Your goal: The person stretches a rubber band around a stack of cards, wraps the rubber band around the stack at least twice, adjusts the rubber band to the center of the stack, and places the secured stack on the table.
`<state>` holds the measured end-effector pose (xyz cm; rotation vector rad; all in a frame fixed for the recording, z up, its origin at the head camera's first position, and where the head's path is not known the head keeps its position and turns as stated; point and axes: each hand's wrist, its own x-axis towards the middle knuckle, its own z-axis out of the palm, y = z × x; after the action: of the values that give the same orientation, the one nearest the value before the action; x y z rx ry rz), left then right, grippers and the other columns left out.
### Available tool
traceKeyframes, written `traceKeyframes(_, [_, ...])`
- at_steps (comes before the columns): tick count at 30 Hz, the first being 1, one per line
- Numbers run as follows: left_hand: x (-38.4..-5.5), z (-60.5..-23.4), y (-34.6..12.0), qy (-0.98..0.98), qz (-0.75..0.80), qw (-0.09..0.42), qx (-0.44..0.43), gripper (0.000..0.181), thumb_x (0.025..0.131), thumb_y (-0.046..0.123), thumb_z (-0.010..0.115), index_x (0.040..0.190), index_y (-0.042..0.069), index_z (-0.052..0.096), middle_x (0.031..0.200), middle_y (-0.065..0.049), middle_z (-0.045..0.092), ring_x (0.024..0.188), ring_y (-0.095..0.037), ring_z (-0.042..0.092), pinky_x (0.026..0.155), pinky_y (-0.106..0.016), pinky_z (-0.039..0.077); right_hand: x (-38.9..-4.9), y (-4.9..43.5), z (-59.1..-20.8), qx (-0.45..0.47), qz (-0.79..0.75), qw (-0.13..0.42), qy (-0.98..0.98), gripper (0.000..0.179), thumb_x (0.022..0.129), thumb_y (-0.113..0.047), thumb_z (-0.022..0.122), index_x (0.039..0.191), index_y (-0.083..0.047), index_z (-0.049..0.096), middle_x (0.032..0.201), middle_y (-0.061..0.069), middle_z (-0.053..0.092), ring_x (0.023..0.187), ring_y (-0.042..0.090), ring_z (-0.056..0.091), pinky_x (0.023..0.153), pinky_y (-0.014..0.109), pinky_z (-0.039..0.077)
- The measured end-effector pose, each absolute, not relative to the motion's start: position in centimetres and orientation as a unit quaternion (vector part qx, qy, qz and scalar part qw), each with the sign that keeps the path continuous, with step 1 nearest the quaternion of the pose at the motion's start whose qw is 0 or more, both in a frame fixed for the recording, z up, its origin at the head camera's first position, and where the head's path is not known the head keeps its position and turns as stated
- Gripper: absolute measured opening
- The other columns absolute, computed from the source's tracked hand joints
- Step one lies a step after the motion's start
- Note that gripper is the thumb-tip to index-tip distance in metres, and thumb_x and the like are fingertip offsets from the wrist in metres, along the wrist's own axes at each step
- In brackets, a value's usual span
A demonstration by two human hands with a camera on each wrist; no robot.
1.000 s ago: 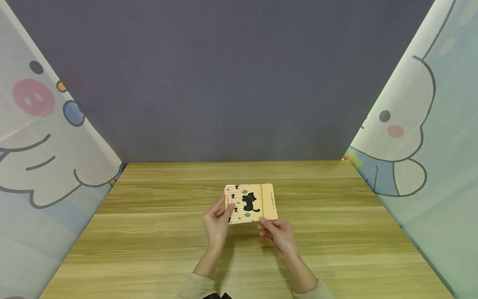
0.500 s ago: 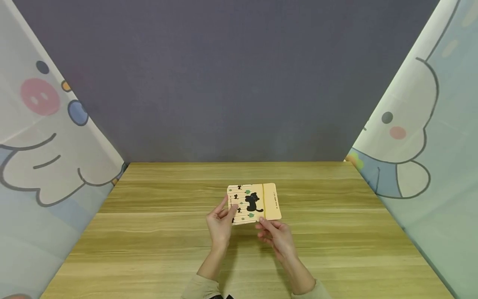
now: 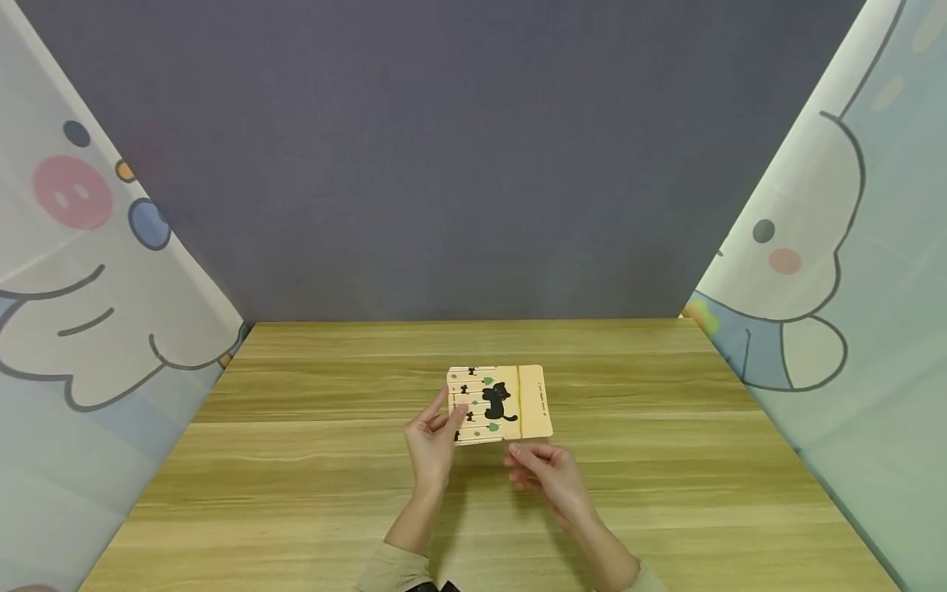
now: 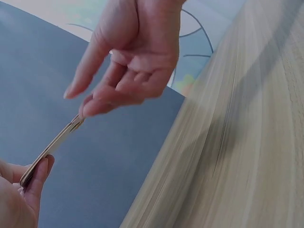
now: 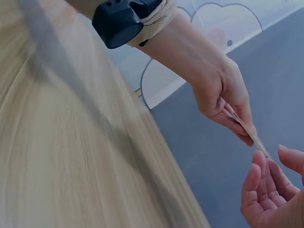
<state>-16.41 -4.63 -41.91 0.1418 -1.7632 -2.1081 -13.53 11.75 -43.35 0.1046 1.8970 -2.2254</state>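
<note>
A small cream notebook (image 3: 531,403) with a black cat, green leaves and a yellow elastic band on its cover is held up over the table. My left hand (image 3: 431,448) pinches its left end, thumb on the cover and fingers beneath. Seen edge-on, the notebook (image 4: 57,141) looks thin in the left wrist view. My right hand (image 3: 551,477) is just below the notebook's lower right edge, fingers loosely bent. In the right wrist view my right hand (image 5: 273,194) has its thumb apart from the fingers, with fingertips close to the notebook's edge; whether they touch it I cannot tell.
A wood-grain table (image 3: 333,493) lies under both hands. A dark grey panel (image 3: 473,164) rises behind its far edge. Curtains with cartoon animals hang at the left (image 3: 111,345) and right (image 3: 880,329). A black device (image 5: 116,23) is strapped to my left wrist.
My right thumb has left the notebook's lower edge near the elastic band, and the hand has dropped slightly. My left hand keeps its grip on the notebook.
</note>
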Motion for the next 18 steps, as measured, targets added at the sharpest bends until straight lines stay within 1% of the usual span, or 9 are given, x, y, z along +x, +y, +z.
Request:
traceKeyframes(3, [-16.8,-42.7,-4.8,-0.629,-0.751,0.196,0.054,0.038,0.076,0.000,0.068,0.112,-0.005,0.057,0.070,-0.025,0.062,0.031,0.000,0.031,0.031,-0.013,0.023,-13.2,12.2,-42.8,0.005,-0.734,0.114,0.669,0.030,0.083,-0.014,0.062,0.099,0.011,0.059,0.083,0.012,0.065,0.068,0.017,0.061,0.068,0.035,0.051])
traceKeyframes(5, [-16.9,-43.0,-4.7,-0.634,-0.745,0.200,0.055,0.038,0.076,0.002,0.068,0.112,-0.004,0.058,0.071,-0.024,0.063,0.032,0.000,0.032,0.031,-0.013,0.023,-13.0,12.7,-42.3,-0.023,-0.716,0.111,0.689,0.029,0.083,-0.012,0.062,0.100,0.012,0.058,0.085,0.014,0.065,0.070,0.019,0.061,0.068,0.037,0.050])
traceKeyframes(9, [-16.8,-43.0,-4.7,-0.634,-0.745,0.199,0.057,0.037,0.076,0.003,0.069,0.112,-0.002,0.059,0.074,-0.023,0.064,0.033,-0.002,0.036,0.032,-0.014,0.025,-13.1,13.9,-41.1,-0.081,-0.677,0.094,0.725,0.029,0.083,-0.009,0.062,0.099,0.014,0.058,0.088,0.022,0.062,0.071,0.018,0.061,0.066,0.034,0.050])
traceKeyframes(10, [-16.8,-43.1,-4.7,-0.634,-0.745,0.197,0.059,0.037,0.076,0.003,0.069,0.111,-0.001,0.059,0.075,-0.023,0.064,0.035,-0.003,0.040,0.033,-0.014,0.026,-13.2,14.2,-40.8,-0.092,-0.666,0.089,0.735,0.029,0.082,-0.010,0.063,0.098,0.014,0.058,0.088,0.023,0.062,0.071,0.017,0.061,0.065,0.033,0.050])
traceKeyframes(12, [-16.8,-43.0,-4.7,-0.634,-0.747,0.192,0.060,0.037,0.075,0.003,0.069,0.111,0.000,0.060,0.076,-0.023,0.064,0.035,-0.003,0.040,0.033,-0.014,0.026,-13.5,14.7,-40.2,-0.111,-0.643,0.076,0.754,0.028,0.082,-0.011,0.063,0.098,0.013,0.059,0.089,0.022,0.062,0.072,0.015,0.061,0.066,0.030,0.050])
traceKeyframes(14, [-16.6,-42.7,-4.7,-0.631,-0.751,0.187,0.059,0.037,0.075,0.002,0.069,0.111,-0.001,0.059,0.076,-0.023,0.064,0.036,-0.003,0.042,0.033,-0.014,0.026,-13.8,15.2,-39.6,-0.120,-0.617,0.059,0.776,0.026,0.082,-0.013,0.064,0.096,0.009,0.061,0.089,0.018,0.064,0.075,0.015,0.061,0.067,0.027,0.049])
traceKeyframes(16, [-16.4,-42.1,-4.6,-0.629,-0.754,0.181,0.056,0.037,0.076,0.000,0.068,0.111,-0.003,0.058,0.077,-0.025,0.063,0.038,-0.004,0.047,0.033,-0.013,0.027,-14.2,15.6,-39.1,-0.134,-0.598,0.037,0.790,0.025,0.081,-0.013,0.065,0.095,0.007,0.063,0.088,0.015,0.065,0.075,0.016,0.061,0.067,0.026,0.049])
traceKeyframes(17, [-16.2,-41.8,-4.6,-0.628,-0.756,0.179,0.053,0.037,0.076,-0.002,0.067,0.112,-0.005,0.058,0.077,-0.026,0.063,0.037,-0.003,0.044,0.033,-0.013,0.027,-14.4,15.8,-38.9,-0.137,-0.588,0.026,0.797,0.023,0.081,-0.013,0.065,0.094,0.006,0.064,0.088,0.014,0.065,0.076,0.016,0.061,0.068,0.026,0.049])
traceKeyframes(18, [-16.0,-41.4,-4.5,-0.627,-0.757,0.176,0.052,0.037,0.076,-0.003,0.066,0.112,-0.006,0.057,0.078,-0.026,0.063,0.037,-0.004,0.045,0.033,-0.013,0.027,-14.7,15.9,-38.7,-0.140,-0.580,0.017,0.802,0.022,0.081,-0.014,0.065,0.094,0.005,0.064,0.088,0.012,0.065,0.076,0.016,0.060,0.067,0.026,0.048])
